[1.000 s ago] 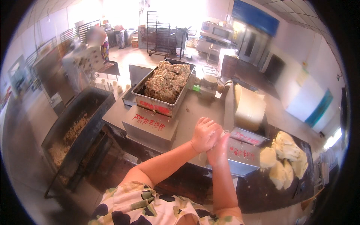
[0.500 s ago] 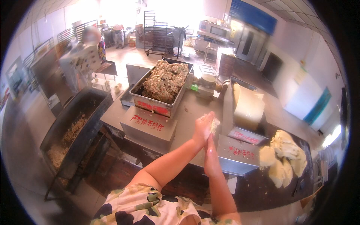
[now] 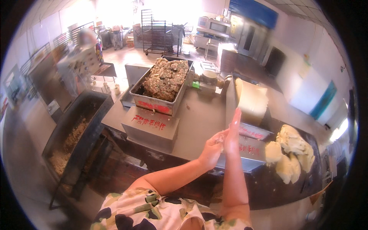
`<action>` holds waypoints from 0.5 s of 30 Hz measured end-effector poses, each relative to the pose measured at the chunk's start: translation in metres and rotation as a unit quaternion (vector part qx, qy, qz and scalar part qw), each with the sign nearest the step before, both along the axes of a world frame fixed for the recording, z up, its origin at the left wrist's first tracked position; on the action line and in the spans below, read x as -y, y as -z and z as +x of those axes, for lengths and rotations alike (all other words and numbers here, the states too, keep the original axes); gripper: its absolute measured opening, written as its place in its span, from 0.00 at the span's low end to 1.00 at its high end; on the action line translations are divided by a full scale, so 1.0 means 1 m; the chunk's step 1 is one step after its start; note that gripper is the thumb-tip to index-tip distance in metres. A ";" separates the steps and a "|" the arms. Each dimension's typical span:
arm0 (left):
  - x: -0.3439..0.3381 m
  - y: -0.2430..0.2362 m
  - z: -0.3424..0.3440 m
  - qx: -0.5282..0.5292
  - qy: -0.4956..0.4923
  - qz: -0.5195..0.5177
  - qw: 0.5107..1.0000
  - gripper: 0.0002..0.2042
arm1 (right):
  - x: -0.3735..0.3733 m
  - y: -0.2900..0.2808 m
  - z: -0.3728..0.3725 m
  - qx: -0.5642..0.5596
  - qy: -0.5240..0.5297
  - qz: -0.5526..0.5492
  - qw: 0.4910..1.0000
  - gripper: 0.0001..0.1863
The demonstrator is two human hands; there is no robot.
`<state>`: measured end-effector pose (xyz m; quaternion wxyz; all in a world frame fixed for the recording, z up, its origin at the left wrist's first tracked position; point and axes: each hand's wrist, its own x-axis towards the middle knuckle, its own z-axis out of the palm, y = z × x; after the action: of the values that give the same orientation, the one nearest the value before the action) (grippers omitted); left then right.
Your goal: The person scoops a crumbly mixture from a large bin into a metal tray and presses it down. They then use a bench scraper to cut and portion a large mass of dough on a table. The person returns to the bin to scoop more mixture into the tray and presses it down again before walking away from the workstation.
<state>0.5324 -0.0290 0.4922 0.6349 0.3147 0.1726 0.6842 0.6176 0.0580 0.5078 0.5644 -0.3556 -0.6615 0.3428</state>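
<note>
My two hands meet in front of me, over the near edge of the metal machine [image 3: 193,119]. My left hand [image 3: 213,150] is curled, its fingers pressed against the palm side of my right hand; what lies inside it, if anything, is hidden. Stretched out straight and seen edge-on, my right hand [image 3: 232,136] points away from me. Just beyond it, a thick pale dough sheet [image 3: 251,99] hangs over a roller in the right-hand hopper. On the left stands a metal hopper [image 3: 155,104] heaped with a chunky brown, speckled filling [image 3: 166,78].
Several lumps of yellow dough [image 3: 293,147] lie on the dark table [image 3: 268,191] at right. A dark trough [image 3: 101,103] with crumbly residue stands at left. Farther back are a rack [image 3: 153,34], an oven [image 3: 214,27] and people near machinery.
Both hands have come nearer and to the right. My right hand has straightened upward beside the left. The pale crumbly bit seen at the left hand earlier no longer shows clearly.
</note>
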 end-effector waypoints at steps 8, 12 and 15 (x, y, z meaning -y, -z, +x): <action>0.026 0.025 0.033 -0.074 -0.072 0.064 0.993 0.16 | 0.019 0.000 -0.009 -0.214 -0.142 -0.162 0.953 0.40; 0.021 0.017 0.038 -0.122 -0.189 0.222 0.949 0.15 | 0.061 -0.004 -0.002 -0.210 -0.197 -0.108 0.951 0.41; 0.007 0.004 0.042 -0.135 -0.206 0.166 0.955 0.16 | 0.073 0.008 0.016 -0.174 -0.203 -0.089 0.960 0.44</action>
<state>0.5747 -0.0359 0.4878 0.3897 0.4622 0.2018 0.7706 0.6338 -0.0153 0.5001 0.5551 -0.1977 -0.5784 0.5642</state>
